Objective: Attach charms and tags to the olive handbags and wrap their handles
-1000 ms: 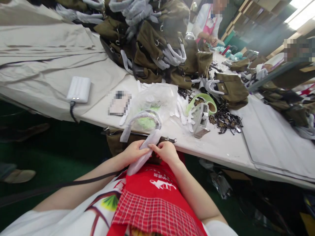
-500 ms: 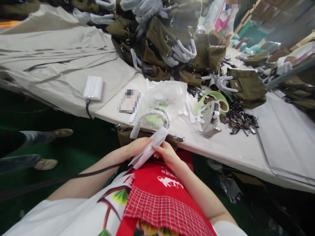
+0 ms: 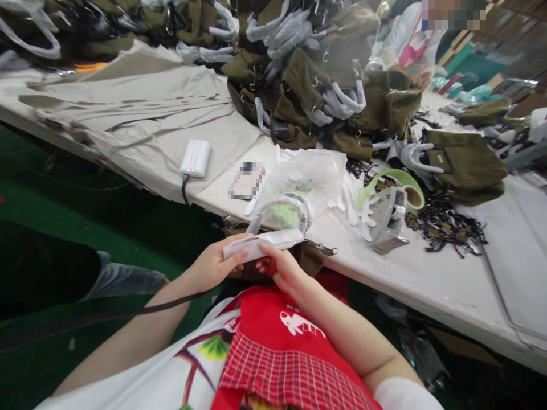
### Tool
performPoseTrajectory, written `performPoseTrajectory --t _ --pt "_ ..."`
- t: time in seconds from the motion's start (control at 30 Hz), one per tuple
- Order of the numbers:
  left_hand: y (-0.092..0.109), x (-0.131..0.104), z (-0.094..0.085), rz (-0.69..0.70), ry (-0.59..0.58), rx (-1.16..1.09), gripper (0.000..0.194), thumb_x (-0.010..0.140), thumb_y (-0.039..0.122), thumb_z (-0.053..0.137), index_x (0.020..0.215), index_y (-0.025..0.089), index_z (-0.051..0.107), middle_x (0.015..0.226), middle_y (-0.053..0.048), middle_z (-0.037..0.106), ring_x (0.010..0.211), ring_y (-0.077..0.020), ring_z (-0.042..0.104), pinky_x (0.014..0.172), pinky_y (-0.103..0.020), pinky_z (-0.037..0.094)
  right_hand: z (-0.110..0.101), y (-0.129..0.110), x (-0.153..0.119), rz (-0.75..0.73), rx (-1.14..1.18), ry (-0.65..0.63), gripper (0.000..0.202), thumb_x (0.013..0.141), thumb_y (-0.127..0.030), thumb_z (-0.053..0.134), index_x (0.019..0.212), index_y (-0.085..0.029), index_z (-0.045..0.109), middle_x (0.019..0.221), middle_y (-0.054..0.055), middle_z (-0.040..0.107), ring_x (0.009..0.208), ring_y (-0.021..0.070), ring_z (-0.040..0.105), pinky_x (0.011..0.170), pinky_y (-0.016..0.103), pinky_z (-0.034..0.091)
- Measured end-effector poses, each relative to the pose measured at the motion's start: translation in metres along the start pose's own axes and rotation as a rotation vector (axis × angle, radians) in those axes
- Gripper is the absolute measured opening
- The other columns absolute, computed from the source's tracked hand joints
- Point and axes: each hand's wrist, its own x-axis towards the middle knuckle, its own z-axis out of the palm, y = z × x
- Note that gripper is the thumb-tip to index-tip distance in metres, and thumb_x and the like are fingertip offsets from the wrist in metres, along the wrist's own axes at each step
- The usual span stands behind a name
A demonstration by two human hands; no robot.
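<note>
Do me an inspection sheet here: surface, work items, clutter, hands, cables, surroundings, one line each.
Surface: pale table, grey fabric layered at left.
Work items: olive bag at near edge, partly hidden; white wrap.
Clutter: clear plastic bag, grey tool, green roll, tangled dark pieces.
Hands: left hand and right hand both grip the white wrap.
Cables: dark cable from white device to table edge.
Surroundings: heaped olive bags beyond; another person, upper right.

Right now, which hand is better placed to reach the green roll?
Right hand, probably: it's nearer the green roll, off to its right. Left hand is farther; both touch the white wrap.
</note>
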Motion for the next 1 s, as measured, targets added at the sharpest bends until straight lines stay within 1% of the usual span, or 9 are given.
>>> performPoseTrajectory --t 0.13,0.23,0.33,0.53,0.63,0.7,0.83,0.93,1.0 --pt "-0.001 0.003 0.010 -0.041 0.035 -0.181 0.057 0.077 0.049 0.067 0.125 0.019 0.064 0.101 -0.006 0.074 0.063 -0.0159 0.063 0.061 -0.027 0.054 0.005 0.004 0.004 0.028 0.024 0.093 0.017 0.079 -0.030 0.069 0.081 -0.014 0.064 0.051 -0.001 0.058 0.041 0.0105 0.049 0.040 0.021 0.038" --pt "-0.004 0.003 0.014 -0.155 -0.003 -0.377 0.040 0.072 0.041 0.071 0.103 0.017 0.069 0.069 -0.002 0.071 0.059 -0.0157 0.062 0.059 -0.026 0.052 0.005 0.004 0.003 0.003 0.009 0.132 0.022 0.086 -0.030 0.058 0.070 -0.015 0.061 0.044 -0.001 0.052 0.037 0.0108 0.045 0.037 0.021 0.035" --pt "-0.006 0.003 0.012 -0.168 -0.082 -0.464 0.023 0.071 0.036 0.070 0.083 0.018 0.065 0.065 -0.002 0.070 0.062 -0.0166 0.064 0.061 -0.025 0.050 0.003 0.007 0.002 -0.023 0.000 0.146 0.027 0.089 -0.032 0.053 0.068 -0.016 0.059 0.042 -0.001 0.051 0.036 0.0112 0.044 0.037 0.021 0.035" --pt "-0.004 0.004 -0.007 -0.005 -0.284 -0.279 0.032 0.072 0.045 0.069 0.083 0.015 0.069 0.079 -0.005 0.072 0.073 -0.0193 0.066 0.066 -0.025 0.049 -0.006 0.008 -0.003 -0.008 0.028 0.099 0.016 0.083 -0.028 0.058 0.074 -0.014 0.060 0.045 -0.001 0.054 0.040 0.0112 0.048 0.037 0.019 0.036" --pt "-0.005 0.005 -0.008 -0.003 -0.231 -0.158 0.035 0.074 0.050 0.068 0.078 0.015 0.070 0.075 -0.005 0.070 0.068 -0.0177 0.063 0.063 -0.024 0.049 -0.010 -0.002 -0.014 0.035 0.071 -0.054 0.013 0.076 -0.024 0.064 0.079 -0.011 0.064 0.059 0.004 0.064 0.051 0.0123 0.057 0.043 0.019 0.044" --pt "-0.004 0.005 -0.004 0.018 -0.193 -0.081 0.030 0.073 0.046 0.070 0.075 0.015 0.069 0.078 -0.005 0.070 0.072 -0.0181 0.063 0.067 -0.025 0.050 -0.012 -0.010 -0.020 0.053 0.090 -0.109 0.021 0.076 -0.029 0.068 0.084 -0.011 0.066 0.068 0.005 0.068 0.057 0.0133 0.061 0.047 0.020 0.048" --pt "0.002 0.005 0.006 0.057 -0.191 -0.065 0.025 0.074 0.037 0.070 0.088 0.017 0.066 0.087 -0.004 0.070 0.080 -0.0183 0.065 0.075 -0.026 0.052 -0.015 -0.016 -0.021 -0.023 0.051 0.035 0.027 0.071 -0.034 0.077 0.082 -0.013 0.065 0.061 0.002 0.065 0.049 0.0105 0.055 0.041 0.018 0.044" --pt "0.006 0.008 0.011 0.004 -0.244 -0.134 0.048 0.075 0.038 0.070 0.117 0.018 0.056 0.089 -0.004 0.071 0.078 -0.0193 0.068 0.070 -0.027 0.053 -0.017 -0.014 -0.016 -0.129 0.002 0.084 0.030 0.063 -0.034 0.082 0.075 -0.014 0.062 0.053 -0.001 0.059 0.044 0.0090 0.049 0.040 0.018 0.039" --pt "0.006 0.012 0.015 -0.066 -0.371 -0.151 0.054 0.075 0.043 0.071 0.119 0.016 0.054 0.087 -0.006 0.072 0.073 -0.0201 0.069 0.064 -0.027 0.053 -0.020 -0.013 -0.015 -0.213 -0.055 0.079 0.035 0.061 -0.039 0.083 0.073 -0.015 0.062 0.053 -0.002 0.058 0.044 0.0085 0.048 0.040 0.019 0.038"
